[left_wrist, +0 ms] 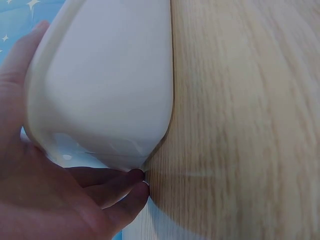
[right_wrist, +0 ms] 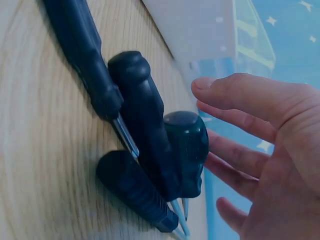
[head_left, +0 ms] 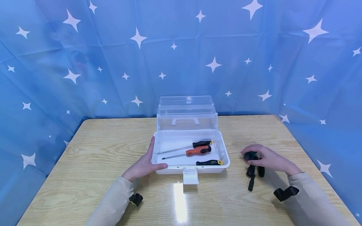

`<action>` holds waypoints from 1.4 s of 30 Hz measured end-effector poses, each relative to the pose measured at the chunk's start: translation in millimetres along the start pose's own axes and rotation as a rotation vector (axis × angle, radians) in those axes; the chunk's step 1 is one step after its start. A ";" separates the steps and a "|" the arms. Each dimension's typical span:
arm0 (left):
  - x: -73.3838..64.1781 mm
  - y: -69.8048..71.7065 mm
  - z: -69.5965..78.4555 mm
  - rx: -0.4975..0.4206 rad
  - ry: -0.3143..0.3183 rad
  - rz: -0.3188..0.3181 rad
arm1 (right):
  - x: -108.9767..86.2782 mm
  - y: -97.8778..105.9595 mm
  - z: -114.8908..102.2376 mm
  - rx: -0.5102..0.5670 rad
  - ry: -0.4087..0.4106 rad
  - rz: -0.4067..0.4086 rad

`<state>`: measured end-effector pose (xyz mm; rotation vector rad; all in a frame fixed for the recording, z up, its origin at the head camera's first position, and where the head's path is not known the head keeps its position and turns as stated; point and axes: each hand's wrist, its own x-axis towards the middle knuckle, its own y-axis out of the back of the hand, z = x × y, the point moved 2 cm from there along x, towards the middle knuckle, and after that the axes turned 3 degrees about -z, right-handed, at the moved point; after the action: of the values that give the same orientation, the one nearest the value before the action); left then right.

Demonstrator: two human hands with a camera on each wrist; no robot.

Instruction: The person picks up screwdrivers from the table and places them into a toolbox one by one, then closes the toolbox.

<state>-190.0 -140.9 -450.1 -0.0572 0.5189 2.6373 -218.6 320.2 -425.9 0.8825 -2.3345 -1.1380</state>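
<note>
My left hand [head_left: 144, 164] grips the left end of a white plastic toolbox [head_left: 172, 171], its thumb over the front rim and the fingers along the end wall. Inside lie three screwdrivers: a red-and-black one [head_left: 198, 151], a black one with a yellow end [head_left: 210, 163] at the front and a slim black one [head_left: 201, 143] behind. On the right, my right hand [head_left: 267, 159] reaches over a cluster of dark-handled screwdrivers [right_wrist: 142, 105]. Its fingers and thumb are spread around a green-handled screwdriver [right_wrist: 186, 145], the thumb apart from it.
The toolbox's clear lid [head_left: 186, 121] stands raised at the back, and its front latch [head_left: 190, 176] hangs down. A wooden table [head_left: 93, 150] bears everything. Behind it hangs a blue curtain [head_left: 181, 69] with white stars.
</note>
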 end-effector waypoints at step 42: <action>0.4 0.7 -1.6 0.033 0.020 -0.001 | 4.3 7.3 29.7 0.048 -0.156 -0.087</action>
<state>-190.8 -141.8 -451.4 -0.0740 0.5686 2.6291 -241.8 337.2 -437.3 0.9512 -2.4797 -1.2310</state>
